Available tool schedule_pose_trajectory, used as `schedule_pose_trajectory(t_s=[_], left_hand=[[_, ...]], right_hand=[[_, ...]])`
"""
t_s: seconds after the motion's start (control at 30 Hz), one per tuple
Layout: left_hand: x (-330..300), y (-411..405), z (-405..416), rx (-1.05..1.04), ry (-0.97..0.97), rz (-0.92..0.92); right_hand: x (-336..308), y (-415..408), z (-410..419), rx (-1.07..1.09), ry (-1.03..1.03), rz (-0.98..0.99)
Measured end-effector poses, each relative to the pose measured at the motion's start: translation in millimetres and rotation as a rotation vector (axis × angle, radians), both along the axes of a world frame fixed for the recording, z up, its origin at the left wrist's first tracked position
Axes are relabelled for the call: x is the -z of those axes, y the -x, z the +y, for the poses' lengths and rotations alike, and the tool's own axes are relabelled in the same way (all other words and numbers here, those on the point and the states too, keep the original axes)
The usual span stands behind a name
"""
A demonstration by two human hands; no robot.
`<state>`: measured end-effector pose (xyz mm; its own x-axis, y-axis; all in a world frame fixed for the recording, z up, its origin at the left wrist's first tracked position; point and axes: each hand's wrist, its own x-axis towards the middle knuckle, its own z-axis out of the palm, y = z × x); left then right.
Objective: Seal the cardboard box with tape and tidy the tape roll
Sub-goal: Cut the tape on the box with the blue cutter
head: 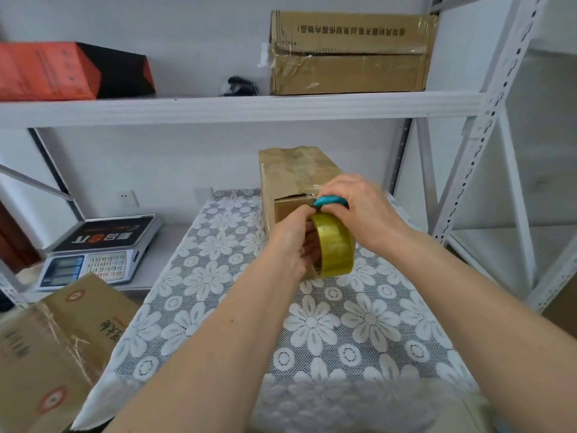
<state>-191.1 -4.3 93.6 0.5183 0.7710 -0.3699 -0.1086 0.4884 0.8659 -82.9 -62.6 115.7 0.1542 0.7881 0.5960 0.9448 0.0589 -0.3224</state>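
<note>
Yellow tape roll [334, 245] sits gripped in my left hand [292, 242], fingers through its core, against the near end of the cardboard box [290, 182]. My right hand [359, 207] clasps a blue-handled tool [327, 201] at the box's flap. Left of the box stands a scale [100, 248].

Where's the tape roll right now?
In the head view, the tape roll is right of centre, held in the left hand just in front of the cardboard box, with the right hand above it.
</note>
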Motion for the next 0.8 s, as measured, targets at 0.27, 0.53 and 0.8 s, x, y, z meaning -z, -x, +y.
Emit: schedule_pose_trajectory(t_s=[0.27, 0.53, 0.8], left_hand=[[9, -3, 1, -0.022, 0.036, -0.109], [13, -9, 2, -0.035, 0.034, -0.107], [14, -9, 4, -0.048, 0.030, -0.104]], right_hand=[[0, 0, 2, -0.014, 0.006, -0.061], [-2, 2, 5, 0.002, 0.049, -0.140], [-6, 7, 8, 0.014, 0.079, -0.116]])
